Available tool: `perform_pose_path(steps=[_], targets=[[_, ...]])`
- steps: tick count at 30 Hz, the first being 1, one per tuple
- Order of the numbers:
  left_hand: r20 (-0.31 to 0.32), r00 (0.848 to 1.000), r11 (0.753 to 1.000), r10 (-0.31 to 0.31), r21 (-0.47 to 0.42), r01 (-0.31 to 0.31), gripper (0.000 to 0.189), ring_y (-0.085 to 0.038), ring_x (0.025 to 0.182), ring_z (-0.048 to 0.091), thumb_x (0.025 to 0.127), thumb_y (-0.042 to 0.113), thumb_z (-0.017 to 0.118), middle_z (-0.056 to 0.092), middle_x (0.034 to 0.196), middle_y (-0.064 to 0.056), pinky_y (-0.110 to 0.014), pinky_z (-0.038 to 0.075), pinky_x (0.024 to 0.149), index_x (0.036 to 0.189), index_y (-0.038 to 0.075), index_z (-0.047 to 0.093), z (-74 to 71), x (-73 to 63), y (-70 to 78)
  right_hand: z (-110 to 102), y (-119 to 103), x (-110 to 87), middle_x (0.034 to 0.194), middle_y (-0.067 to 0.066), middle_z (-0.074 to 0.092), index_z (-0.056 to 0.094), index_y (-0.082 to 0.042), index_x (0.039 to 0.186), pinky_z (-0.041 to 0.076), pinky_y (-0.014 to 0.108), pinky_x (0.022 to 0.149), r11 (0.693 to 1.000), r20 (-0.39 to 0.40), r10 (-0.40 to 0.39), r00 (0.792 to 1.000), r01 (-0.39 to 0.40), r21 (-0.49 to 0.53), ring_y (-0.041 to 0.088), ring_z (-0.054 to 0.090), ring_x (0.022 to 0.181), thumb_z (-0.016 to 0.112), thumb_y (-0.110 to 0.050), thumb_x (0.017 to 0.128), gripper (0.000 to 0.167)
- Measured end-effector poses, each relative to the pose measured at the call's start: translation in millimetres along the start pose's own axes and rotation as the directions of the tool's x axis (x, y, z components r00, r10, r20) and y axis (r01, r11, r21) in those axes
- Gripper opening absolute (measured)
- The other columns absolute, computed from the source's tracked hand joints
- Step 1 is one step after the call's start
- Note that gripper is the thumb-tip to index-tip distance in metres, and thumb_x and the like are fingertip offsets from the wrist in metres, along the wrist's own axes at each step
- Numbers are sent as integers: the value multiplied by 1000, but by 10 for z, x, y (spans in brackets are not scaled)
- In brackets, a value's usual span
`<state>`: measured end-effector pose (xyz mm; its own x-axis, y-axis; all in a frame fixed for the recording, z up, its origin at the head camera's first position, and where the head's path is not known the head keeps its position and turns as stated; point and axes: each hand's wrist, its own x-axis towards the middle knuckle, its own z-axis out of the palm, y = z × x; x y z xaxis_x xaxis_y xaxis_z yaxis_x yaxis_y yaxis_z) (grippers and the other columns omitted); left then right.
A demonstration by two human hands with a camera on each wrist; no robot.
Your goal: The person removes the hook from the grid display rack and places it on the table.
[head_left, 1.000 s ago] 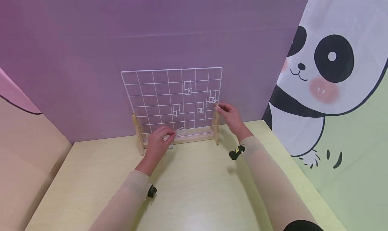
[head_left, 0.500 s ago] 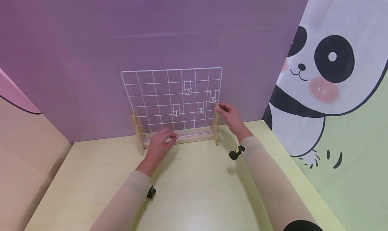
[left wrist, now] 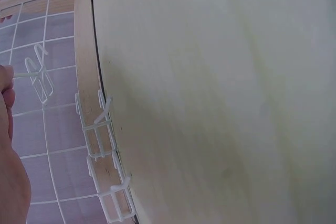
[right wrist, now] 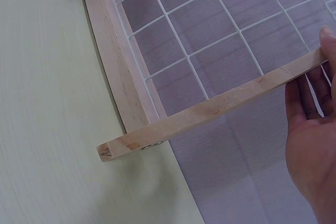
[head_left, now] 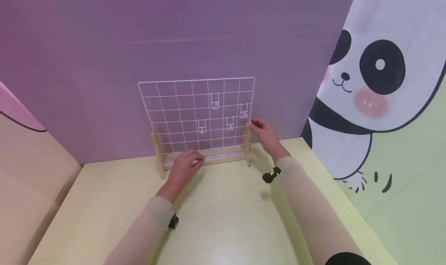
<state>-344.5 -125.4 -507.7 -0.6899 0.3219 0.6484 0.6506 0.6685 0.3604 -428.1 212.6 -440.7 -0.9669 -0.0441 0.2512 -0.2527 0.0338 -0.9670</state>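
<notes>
A white wire grid panel stands upright in a wooden stand. Just before its lower middle, my left hand pinches the straight prong of a small white wire hook between thumb and finger. In the left wrist view that hook lies close over the grid wires; whether it touches them I cannot tell. At the panel's right side, my right hand holds the top of the right wooden upright between thumb and fingers.
Several white wire hooks hang on the grid's middle and right parts. Two more wire hooks show by the bottom rail in the left wrist view. The stand sits near the back of a pale wooden table, before a purple backdrop.
My left hand has moved slightly down and right, bringing the hook from in front of the panel close to its lower wires. The right hand has stayed on the upright.
</notes>
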Motion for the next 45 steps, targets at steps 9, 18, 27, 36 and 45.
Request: perform_pose_path(steps=[9, 18, 27, 36, 45], targets=[[86, 995, 999, -46, 18, 45, 11, -25, 98, 74, 95, 2, 87, 77, 103, -3, -43, 65, 90, 103, 8, 83, 0, 17, 12, 8, -12, -4, 122, -3, 75, 72, 1, 138, 47, 37, 116, 1000, 6, 5, 1000, -5, 0, 15, 64, 118, 73, -16, 109, 34], [144, 989, 999, -37, 17, 35, 10, -24, 97, 76, 94, 0, 86, 76, 100, -3, -42, 65, 90, 101, 7, 82, 33, 40, -3, -2, -19, -2, 126, 1, 75, 72, 0, 139, 47, 39, 118, 1000, 7, 19, 1000, -19, -11, 17, 63, 119, 74, -18, 109, 35], [172, 984, 999, -46, 12, 45, 9, -24, 96, 76, 94, -2, 84, 75, 99, -3, -42, 65, 90, 98, 7, 81, 43, 44, -3, -1, -12, -3, 124, 1, 75, 72, -1, 139, 47, 39, 118, 1000, 2, 12, 1000, -12, -17, 16, 64, 119, 74, -18, 108, 35], [222, 974, 999, -52, 25, 48, 9, -23, 95, 74, 94, -1, 83, 75, 97, -1, -42, 64, 90, 95, 7, 80, 29, 53, 7, 5, -16, -6, 125, 0, 73, 71, -1, 141, 46, 41, 120, 1000, 4, 15, 1000, -15, -13, 18, 62, 120, 74, -19, 109, 37], [273, 960, 997, -64, 67, 48, 8, -22, 92, 70, 94, 0, 83, 74, 97, -2, -41, 64, 89, 95, 7, 80, 28, 66, -7, 5, 10, 16, 127, 3, 74, 72, 0, 140, 48, 37, 115, 1000, 2, 8, 1000, -8, -4, 16, 63, 117, 74, -18, 109, 36]])
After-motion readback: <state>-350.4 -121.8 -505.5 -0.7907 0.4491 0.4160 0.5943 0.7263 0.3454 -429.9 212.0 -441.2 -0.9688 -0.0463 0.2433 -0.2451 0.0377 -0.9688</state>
